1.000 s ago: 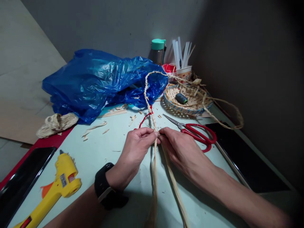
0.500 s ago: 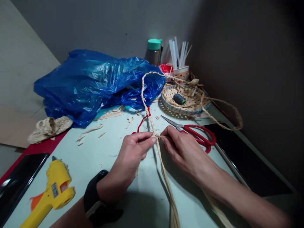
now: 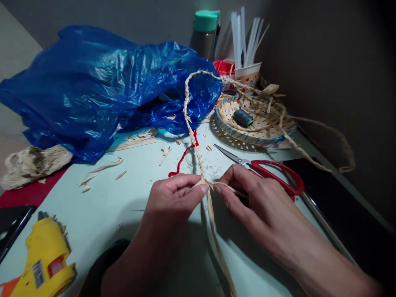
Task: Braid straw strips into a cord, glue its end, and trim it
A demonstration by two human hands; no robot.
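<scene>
One pale braid (image 3: 186, 99), left hand (image 3: 171, 206) pinching its near end, right hand (image 3: 260, 202) clamping a side strand (image 3: 213, 182) between fingertips, may loosen if either pinch slips.

A pale braid (image 3: 186, 99), thin, knobbly and straw-coloured, rises in an arch left of the round woven basket (image 3: 247, 137), bends over at its top and runs back across the basket's far side. In front of the basket its near end, pinched in the left fingers (image 3: 188, 180), parts into unbraided strands. One flat, slightly twisted near strand (image 3: 212, 218) trails away from the basket, while a side strand (image 3: 227, 186) stretches rightward into the right fingers (image 3: 232, 175).
</scene>
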